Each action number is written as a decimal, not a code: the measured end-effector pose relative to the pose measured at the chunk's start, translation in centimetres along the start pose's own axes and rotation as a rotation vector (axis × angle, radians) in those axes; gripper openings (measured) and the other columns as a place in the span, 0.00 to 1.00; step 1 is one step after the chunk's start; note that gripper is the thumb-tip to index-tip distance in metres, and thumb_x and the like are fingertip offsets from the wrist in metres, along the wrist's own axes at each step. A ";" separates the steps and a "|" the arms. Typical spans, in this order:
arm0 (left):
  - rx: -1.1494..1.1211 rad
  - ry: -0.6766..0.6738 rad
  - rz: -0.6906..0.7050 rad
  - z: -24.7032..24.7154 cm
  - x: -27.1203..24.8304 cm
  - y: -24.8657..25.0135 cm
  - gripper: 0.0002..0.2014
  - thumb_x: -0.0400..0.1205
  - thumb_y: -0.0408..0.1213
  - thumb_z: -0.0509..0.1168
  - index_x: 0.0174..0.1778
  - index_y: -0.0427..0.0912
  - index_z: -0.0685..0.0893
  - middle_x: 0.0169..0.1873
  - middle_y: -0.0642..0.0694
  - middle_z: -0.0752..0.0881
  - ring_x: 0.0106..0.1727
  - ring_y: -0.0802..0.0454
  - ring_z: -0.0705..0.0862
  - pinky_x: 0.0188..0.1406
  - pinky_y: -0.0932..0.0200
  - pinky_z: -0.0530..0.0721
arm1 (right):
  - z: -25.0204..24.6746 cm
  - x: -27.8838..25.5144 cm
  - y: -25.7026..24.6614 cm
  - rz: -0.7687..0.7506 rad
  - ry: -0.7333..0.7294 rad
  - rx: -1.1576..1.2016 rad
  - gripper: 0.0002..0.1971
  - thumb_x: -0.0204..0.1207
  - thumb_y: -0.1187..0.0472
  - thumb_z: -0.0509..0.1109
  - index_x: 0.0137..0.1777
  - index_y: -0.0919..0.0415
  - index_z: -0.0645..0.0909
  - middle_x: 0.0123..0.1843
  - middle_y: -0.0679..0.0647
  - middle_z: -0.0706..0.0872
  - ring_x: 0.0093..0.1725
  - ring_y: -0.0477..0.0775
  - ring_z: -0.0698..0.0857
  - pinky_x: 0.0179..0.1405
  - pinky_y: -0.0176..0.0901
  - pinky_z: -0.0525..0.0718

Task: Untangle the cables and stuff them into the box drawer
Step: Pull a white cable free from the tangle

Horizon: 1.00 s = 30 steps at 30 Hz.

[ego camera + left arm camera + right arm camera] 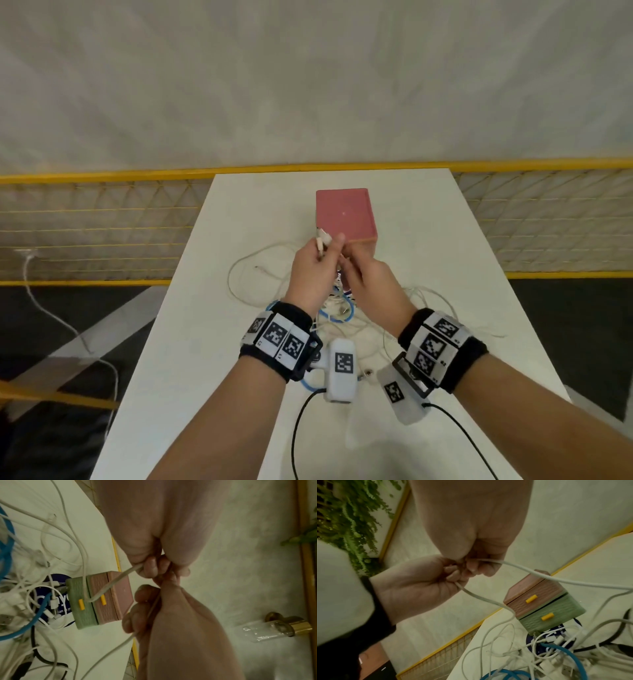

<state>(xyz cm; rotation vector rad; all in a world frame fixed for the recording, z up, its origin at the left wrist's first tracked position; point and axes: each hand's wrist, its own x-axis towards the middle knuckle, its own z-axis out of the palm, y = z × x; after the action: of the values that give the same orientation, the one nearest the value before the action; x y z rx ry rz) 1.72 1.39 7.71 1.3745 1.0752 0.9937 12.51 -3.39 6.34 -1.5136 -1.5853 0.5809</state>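
Note:
Both hands are raised together above the white table, just in front of the box. My left hand grips a white cable with its plug ends sticking up past the thumb. My right hand pinches the same white cable beside it, knuckles nearly touching. The box has a pink upper drawer and a green lower drawer, each with a yellow handle, and both look closed. The tangle of white cables with a blue cable lies in front of the box.
Loose white loops spread left of the hands and thinner ones to the right. Black wrist-camera leads trail toward me. A dark blue round sticker lies under the box. A yellow mesh railing stands behind the table.

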 end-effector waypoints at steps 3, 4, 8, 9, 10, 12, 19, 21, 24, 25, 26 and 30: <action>-0.071 0.026 0.058 -0.1 0.2 0.4 0.16 0.87 0.49 0.57 0.37 0.47 0.78 0.26 0.55 0.78 0.30 0.55 0.76 0.38 0.52 0.76 | -0.4 -1.1 1.1 0.013 -0.059 -0.052 0.09 0.85 0.59 0.56 0.47 0.60 0.76 0.30 0.48 0.78 0.29 0.50 0.77 0.35 0.49 0.78; -0.109 0.019 0.064 -0.1 0.2 0.7 0.17 0.87 0.51 0.55 0.37 0.47 0.77 0.27 0.52 0.76 0.32 0.50 0.75 0.40 0.49 0.77 | -0.6 -1.5 1.5 0.025 -0.099 -0.067 0.11 0.86 0.57 0.55 0.45 0.59 0.75 0.31 0.51 0.79 0.31 0.54 0.78 0.37 0.51 0.78; -0.400 0.030 0.083 -1.6 0.5 3.4 0.17 0.89 0.50 0.52 0.38 0.47 0.74 0.23 0.52 0.66 0.26 0.50 0.71 0.29 0.53 0.82 | -1.5 -3.6 4.3 0.064 -0.244 -0.147 0.13 0.86 0.55 0.52 0.39 0.49 0.69 0.30 0.43 0.76 0.30 0.41 0.75 0.35 0.37 0.72; -0.405 0.045 0.105 -2.5 0.8 4.2 0.17 0.89 0.50 0.53 0.37 0.48 0.74 0.22 0.53 0.63 0.22 0.54 0.65 0.20 0.60 0.74 | -1.8 -4.0 5.2 0.083 -0.251 -0.162 0.14 0.86 0.55 0.52 0.37 0.47 0.67 0.30 0.43 0.74 0.30 0.41 0.74 0.36 0.38 0.71; -0.363 0.048 0.129 -3.5 0.9 5.0 0.16 0.88 0.50 0.56 0.36 0.49 0.75 0.21 0.55 0.61 0.20 0.56 0.60 0.17 0.63 0.63 | -2.2 -4.4 6.0 0.111 -0.248 -0.171 0.15 0.86 0.55 0.53 0.36 0.46 0.66 0.30 0.44 0.74 0.31 0.44 0.74 0.38 0.41 0.71; -0.135 0.046 0.175 -5.1 0.9 6.0 0.10 0.83 0.48 0.65 0.39 0.48 0.79 0.19 0.57 0.66 0.18 0.59 0.59 0.18 0.64 0.59 | -3.0 -4.6 6.6 0.152 -0.229 -0.167 0.15 0.86 0.55 0.53 0.35 0.48 0.66 0.30 0.45 0.73 0.32 0.47 0.73 0.39 0.43 0.71; 0.702 -0.449 0.138 -1.6 -1.8 3.3 0.18 0.85 0.58 0.56 0.63 0.56 0.81 0.46 0.44 0.90 0.41 0.54 0.87 0.44 0.60 0.84 | -3.7 -1.9 1.5 -0.033 -0.057 0.021 0.13 0.85 0.62 0.56 0.40 0.51 0.75 0.31 0.42 0.75 0.31 0.40 0.75 0.36 0.30 0.73; 0.702 -0.410 0.085 -1.1 -2.2 3.2 0.18 0.85 0.59 0.53 0.52 0.51 0.81 0.33 0.45 0.85 0.34 0.48 0.85 0.32 0.61 0.80 | -3.9 -1.4 1.2 -0.051 -0.077 0.054 0.11 0.86 0.63 0.55 0.47 0.62 0.78 0.33 0.44 0.76 0.34 0.42 0.75 0.39 0.34 0.74; 0.429 -0.015 0.082 -3.0 -0.8 4.7 0.14 0.86 0.56 0.56 0.45 0.52 0.80 0.26 0.52 0.75 0.25 0.56 0.72 0.20 0.67 0.71 | -4.2 -2.2 3.1 0.030 -0.124 -0.013 0.12 0.87 0.59 0.53 0.42 0.57 0.73 0.32 0.47 0.72 0.31 0.44 0.71 0.37 0.42 0.73; 0.322 0.148 0.112 -4.0 0.0 5.2 0.15 0.86 0.55 0.57 0.43 0.48 0.80 0.25 0.52 0.74 0.24 0.56 0.70 0.21 0.65 0.70 | -4.2 -2.7 4.0 0.065 -0.138 -0.034 0.13 0.87 0.58 0.53 0.40 0.54 0.71 0.31 0.46 0.71 0.30 0.43 0.70 0.37 0.42 0.73; 0.265 0.264 0.153 -4.9 0.7 5.5 0.17 0.86 0.53 0.58 0.43 0.45 0.80 0.25 0.53 0.74 0.23 0.57 0.70 0.24 0.61 0.70 | -4.1 -3.3 4.6 0.092 -0.153 -0.054 0.14 0.87 0.58 0.52 0.38 0.52 0.69 0.30 0.45 0.71 0.29 0.42 0.70 0.37 0.41 0.73; 0.467 0.351 0.373 -4.9 0.0 4.6 0.11 0.88 0.41 0.57 0.63 0.49 0.80 0.26 0.47 0.81 0.19 0.59 0.76 0.23 0.68 0.73 | -3.3 -3.7 4.6 0.098 -0.169 -0.073 0.14 0.86 0.57 0.53 0.38 0.51 0.69 0.31 0.45 0.71 0.31 0.42 0.71 0.36 0.32 0.70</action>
<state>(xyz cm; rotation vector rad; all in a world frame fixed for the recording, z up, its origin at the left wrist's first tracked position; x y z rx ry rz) -2.66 2.55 12.68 1.8729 1.4032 1.3474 17.48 -6.93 3.46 -1.6399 -1.6818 0.7296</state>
